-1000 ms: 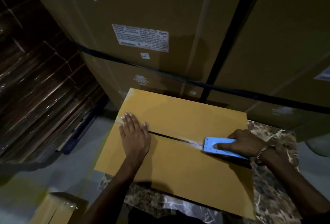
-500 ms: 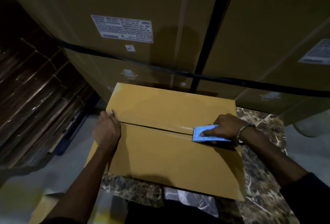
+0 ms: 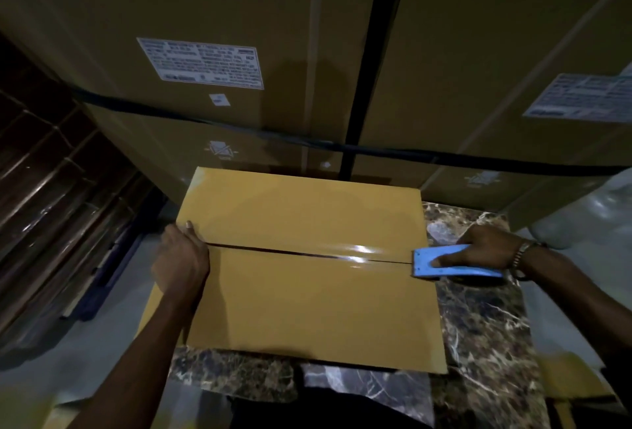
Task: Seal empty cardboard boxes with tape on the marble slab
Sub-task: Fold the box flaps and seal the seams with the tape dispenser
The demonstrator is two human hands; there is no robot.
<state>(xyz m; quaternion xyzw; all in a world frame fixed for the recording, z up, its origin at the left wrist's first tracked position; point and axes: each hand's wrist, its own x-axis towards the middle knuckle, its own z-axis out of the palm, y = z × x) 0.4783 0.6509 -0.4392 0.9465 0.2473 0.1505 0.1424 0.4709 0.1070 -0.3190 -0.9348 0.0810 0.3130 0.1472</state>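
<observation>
- on the slab (image 3: 478, 319): box (image 3: 307, 298), seam running left to right.
- right hand (image 3: 485, 251) grips dispenser (image 3: 455, 263) at the seam's right end, nearer the coming cut.
- left hand (image 3: 181, 257) curls over the seam's left edge, bracing.

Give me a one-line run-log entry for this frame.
step: taping centre seam | left hand: holds box left edge | right hand: grips blue tape dispenser at right edge | box on marble slab
</observation>
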